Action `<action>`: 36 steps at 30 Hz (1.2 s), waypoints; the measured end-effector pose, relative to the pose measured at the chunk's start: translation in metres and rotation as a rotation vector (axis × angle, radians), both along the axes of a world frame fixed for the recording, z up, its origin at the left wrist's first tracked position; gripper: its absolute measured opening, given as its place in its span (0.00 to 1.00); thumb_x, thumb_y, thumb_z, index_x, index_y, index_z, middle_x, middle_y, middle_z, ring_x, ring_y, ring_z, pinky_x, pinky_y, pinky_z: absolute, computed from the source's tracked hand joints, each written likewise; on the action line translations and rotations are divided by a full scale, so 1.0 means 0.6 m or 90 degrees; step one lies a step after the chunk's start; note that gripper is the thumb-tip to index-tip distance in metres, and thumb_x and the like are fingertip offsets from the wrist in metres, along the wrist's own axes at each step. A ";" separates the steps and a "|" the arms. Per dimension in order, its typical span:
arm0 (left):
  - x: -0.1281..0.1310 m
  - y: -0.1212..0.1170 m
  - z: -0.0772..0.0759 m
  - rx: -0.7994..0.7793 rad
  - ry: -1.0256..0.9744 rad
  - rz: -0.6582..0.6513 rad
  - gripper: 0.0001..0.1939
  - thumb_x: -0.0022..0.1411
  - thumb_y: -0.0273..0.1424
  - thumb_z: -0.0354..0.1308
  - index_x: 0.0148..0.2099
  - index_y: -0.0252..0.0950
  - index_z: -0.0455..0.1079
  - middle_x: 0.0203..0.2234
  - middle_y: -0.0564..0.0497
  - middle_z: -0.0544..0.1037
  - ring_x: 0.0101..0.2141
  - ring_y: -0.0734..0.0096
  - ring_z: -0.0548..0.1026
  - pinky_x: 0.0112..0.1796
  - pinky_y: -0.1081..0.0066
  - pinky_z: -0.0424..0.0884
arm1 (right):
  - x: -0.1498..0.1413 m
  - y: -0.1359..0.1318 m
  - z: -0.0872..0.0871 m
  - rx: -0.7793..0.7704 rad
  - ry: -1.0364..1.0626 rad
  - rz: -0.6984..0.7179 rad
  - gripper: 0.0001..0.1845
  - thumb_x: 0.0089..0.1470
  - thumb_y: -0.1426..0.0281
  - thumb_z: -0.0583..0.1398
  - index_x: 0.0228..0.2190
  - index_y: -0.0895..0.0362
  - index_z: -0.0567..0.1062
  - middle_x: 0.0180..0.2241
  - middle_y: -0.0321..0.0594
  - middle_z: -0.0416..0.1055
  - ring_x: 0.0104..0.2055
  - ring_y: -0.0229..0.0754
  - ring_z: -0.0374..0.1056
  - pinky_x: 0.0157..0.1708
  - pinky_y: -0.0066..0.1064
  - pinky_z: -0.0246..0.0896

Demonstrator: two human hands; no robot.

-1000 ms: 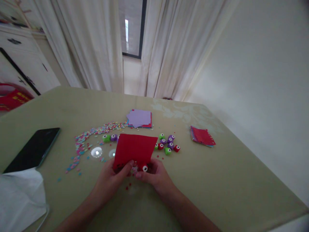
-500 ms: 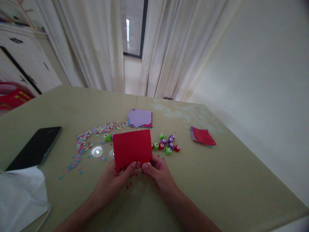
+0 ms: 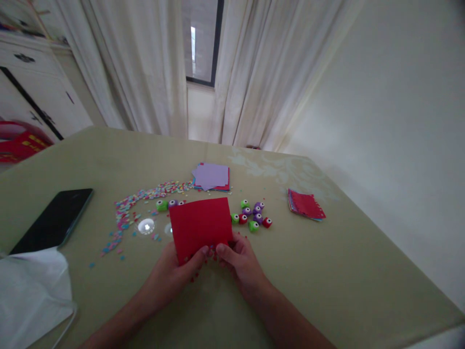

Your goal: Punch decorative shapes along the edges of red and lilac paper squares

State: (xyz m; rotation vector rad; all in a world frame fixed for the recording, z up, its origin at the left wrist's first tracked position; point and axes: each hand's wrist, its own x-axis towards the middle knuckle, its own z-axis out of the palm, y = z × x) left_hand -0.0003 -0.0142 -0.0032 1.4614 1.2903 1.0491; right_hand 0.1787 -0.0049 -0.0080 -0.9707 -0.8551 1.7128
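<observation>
A red paper sheet (image 3: pixel 199 223) is held up over the table, its near edge dotted with punched holes. My left hand (image 3: pixel 174 271) pinches that edge at the left, thumb on top. My right hand (image 3: pixel 241 261) is closed at the sheet's right near corner, thumb pressed down; what it grips under the paper is hidden. Small red cut-outs (image 3: pixel 196 277) lie on the table between my hands. Just beyond the right hand sits a cluster of small craft punches (image 3: pixel 252 215) in green, purple and red.
The olive table (image 3: pixel 327 271) holds a stack of coloured paper (image 3: pixel 211 176) at the back, a trail of confetti bits (image 3: pixel 134 206), a red paper stack (image 3: pixel 305 204) at the right, a black phone (image 3: pixel 54 220) and white plastic (image 3: pixel 32 291) at the left.
The red sheet has swung from tilted to nearly square and lifted slightly. The small red punch seen in my right hand a second ago is now hidden behind the paper.
</observation>
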 end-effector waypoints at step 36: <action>-0.004 0.003 0.008 -0.022 -0.049 0.124 0.13 0.60 0.43 0.65 0.32 0.39 0.77 0.21 0.53 0.79 0.22 0.66 0.76 0.24 0.72 0.71 | 0.001 -0.012 -0.002 0.071 -0.085 0.055 0.25 0.41 0.63 0.78 0.41 0.53 0.79 0.35 0.36 0.80 0.36 0.43 0.75 0.39 0.33 0.69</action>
